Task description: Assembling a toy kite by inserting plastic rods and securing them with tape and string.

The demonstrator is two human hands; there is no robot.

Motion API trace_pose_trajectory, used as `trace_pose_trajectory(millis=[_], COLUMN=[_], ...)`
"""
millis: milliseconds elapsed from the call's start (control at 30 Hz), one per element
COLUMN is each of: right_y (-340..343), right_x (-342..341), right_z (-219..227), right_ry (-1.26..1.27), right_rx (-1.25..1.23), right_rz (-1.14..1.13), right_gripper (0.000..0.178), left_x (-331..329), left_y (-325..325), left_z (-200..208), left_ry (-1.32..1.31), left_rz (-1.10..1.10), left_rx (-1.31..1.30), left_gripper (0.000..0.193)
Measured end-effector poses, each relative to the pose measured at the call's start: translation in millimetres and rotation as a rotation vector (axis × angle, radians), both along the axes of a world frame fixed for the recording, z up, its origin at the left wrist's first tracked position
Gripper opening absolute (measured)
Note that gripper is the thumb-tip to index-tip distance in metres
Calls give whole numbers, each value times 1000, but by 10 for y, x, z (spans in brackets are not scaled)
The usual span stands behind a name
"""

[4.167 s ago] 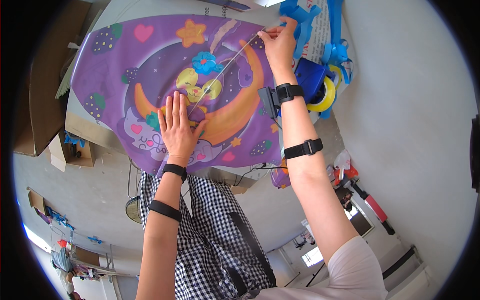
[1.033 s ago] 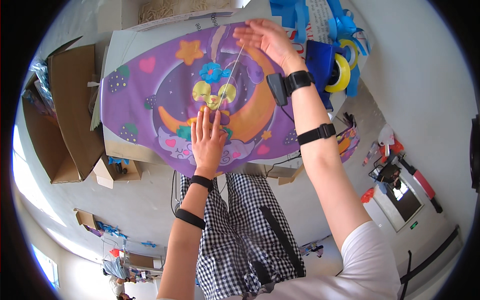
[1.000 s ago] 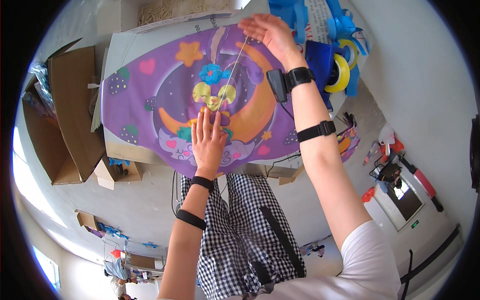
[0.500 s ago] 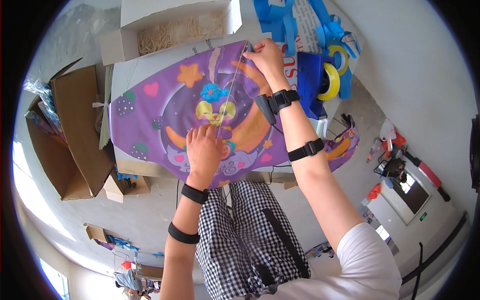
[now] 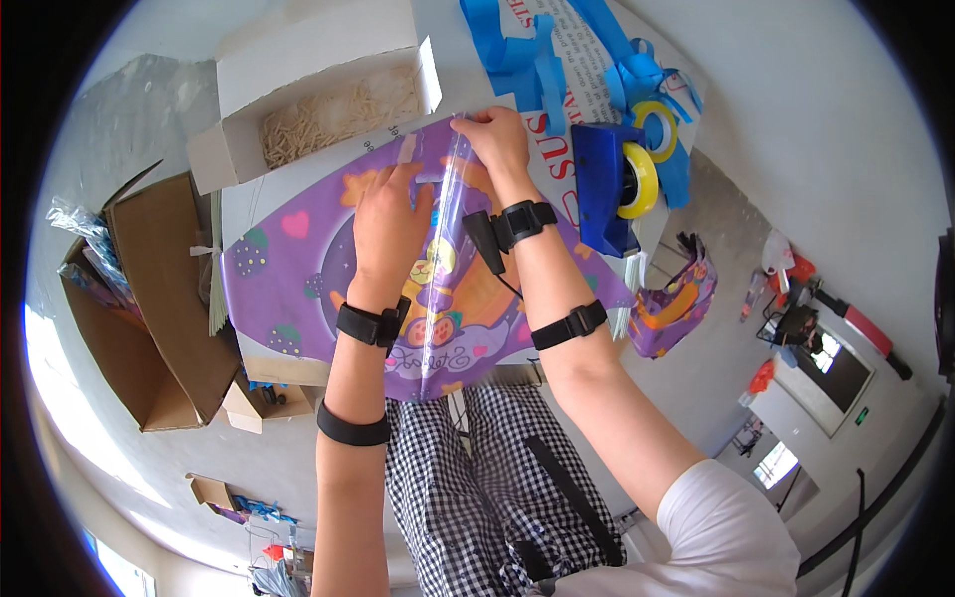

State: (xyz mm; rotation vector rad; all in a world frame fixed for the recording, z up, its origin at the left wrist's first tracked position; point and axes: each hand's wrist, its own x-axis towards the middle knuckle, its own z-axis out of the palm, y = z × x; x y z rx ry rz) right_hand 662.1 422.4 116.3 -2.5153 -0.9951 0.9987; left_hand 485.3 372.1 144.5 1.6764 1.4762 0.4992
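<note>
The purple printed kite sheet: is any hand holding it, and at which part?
The right hand pinches the purple printed kite sheet at its top corner; the left hand lies flat on its middle, pressing without a grip.

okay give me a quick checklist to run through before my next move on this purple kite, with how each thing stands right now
1. Purple kite lying spread on the table: ok.
2. Left hand pressing flat on the kite: ok.
3. Right hand pinching the top end of the thin rod: ok.
4. Rod running along the kite's middle, top to bottom tip: ok.
5. Rod's lower end seated at the bottom tip: cannot tell.
6. Blue tape dispenser close beside the right hand: ok.
</note>
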Motion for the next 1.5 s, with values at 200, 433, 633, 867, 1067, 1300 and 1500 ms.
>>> trace_pose_trajectory(millis=[200, 433, 633, 867, 1067, 1300, 1500], right_y=[29, 43, -83, -678, -999, -1209, -1433], right_x=[-40, 119, 164, 125, 233, 514, 772], right_z=[-32, 129, 692, 1546, 2004, 2004, 1993], right_ry=[-46, 540, 559, 601, 739, 828, 803], right_rx=[-6, 69, 122, 461, 529, 660, 495], right_rz=[-25, -271, -6, 146, -14, -309, -369], right_gripper=[35, 26, 17, 15, 23, 18, 38], left_x=[-33, -59, 61, 27, 112, 476, 873], left_y=[47, 134, 254, 432, 296, -20, -278], left_z=[-47, 46, 390, 1028, 1419, 1493, 1451], left_ry=[0, -65, -210, -452, -576, -543, -675], left_rz=[-1, 32, 69, -239, -328, -353, -314], left_rx=[12, -115, -93, -238, -352, -407, -570], left_gripper=[27, 29, 41, 47, 25, 21, 20])
